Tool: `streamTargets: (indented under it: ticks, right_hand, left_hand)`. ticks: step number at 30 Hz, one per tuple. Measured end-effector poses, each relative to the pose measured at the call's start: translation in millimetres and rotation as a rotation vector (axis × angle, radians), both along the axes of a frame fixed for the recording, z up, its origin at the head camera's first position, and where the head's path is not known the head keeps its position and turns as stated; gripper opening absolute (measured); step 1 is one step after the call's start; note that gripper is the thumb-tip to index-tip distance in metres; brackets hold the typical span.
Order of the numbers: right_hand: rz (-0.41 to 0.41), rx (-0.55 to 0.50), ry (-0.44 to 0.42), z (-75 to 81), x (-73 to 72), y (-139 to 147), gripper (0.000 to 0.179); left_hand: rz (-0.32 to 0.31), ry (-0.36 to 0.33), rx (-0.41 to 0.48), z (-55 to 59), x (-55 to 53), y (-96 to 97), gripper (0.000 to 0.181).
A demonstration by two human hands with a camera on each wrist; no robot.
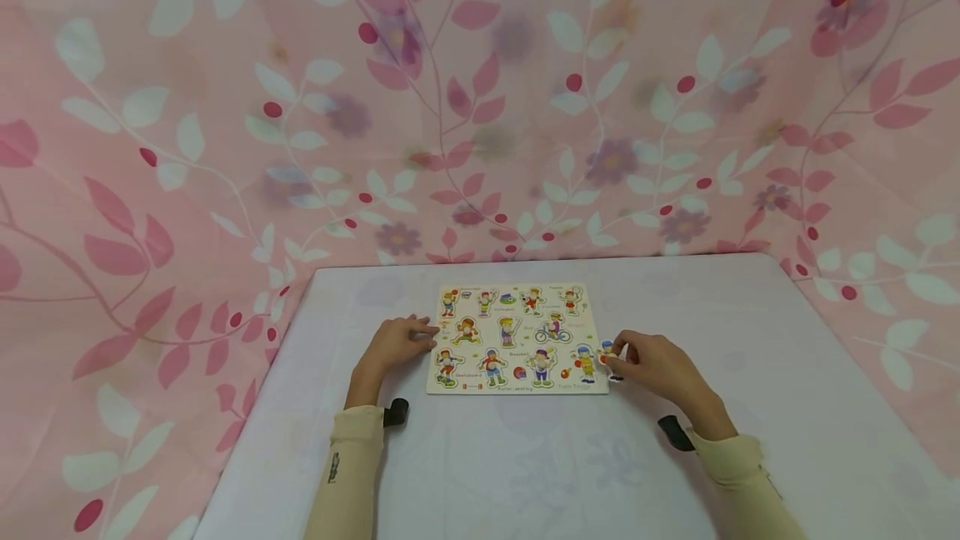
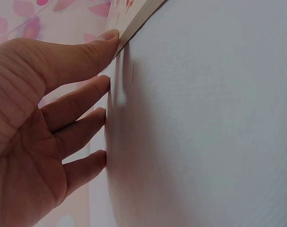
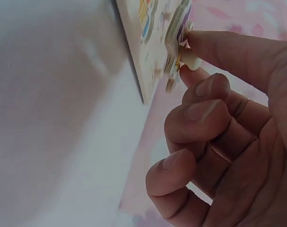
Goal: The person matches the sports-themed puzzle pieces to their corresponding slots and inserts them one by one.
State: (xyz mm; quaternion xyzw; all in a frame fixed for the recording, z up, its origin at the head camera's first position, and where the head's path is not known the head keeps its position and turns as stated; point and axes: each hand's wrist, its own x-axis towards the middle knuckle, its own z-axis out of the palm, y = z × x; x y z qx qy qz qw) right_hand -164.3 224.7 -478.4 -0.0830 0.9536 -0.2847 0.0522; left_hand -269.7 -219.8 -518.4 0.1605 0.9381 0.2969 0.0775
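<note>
A wooden peg puzzle board [image 1: 487,337] printed with cartoon sports figures lies flat on the table. My left hand [image 1: 393,348] is at its left edge; in the left wrist view the thumb [image 2: 82,56] touches the board's side, and the other fingers reach to the tablecloth. Just off the board's lower right edge, my right hand [image 1: 654,363] pinches a blue-capped figure puzzle piece [image 1: 607,347]. The right wrist view shows thumb and index finger on the pale knob [image 3: 191,59] of that piece, the other fingers curled loosely. A similar blue-capped figure [image 1: 586,363] is on the board beside it.
A white cloth [image 1: 517,465] covers the table. Behind it hangs a pink curtain [image 1: 480,107] with leaves and flowers. Dark wrist-worn devices sit on the left wrist [image 1: 396,412] and right wrist [image 1: 677,433].
</note>
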Motion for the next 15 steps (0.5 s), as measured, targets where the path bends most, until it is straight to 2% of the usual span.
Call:
streamTargets:
  ticks: [7,15]
  right_hand:
    - [0.04,0.0,-0.008,-5.1,-13.3,-19,0.017]
    - [0.065,0.018,-0.027,-16.6,-20.4,-28,0.016]
  left_hand:
    - [0.0,0.003,0.0,-0.5,0.0,-0.5,0.028]
    - [0.006,0.003,0.004,-0.2,0.6,0.3,0.027]
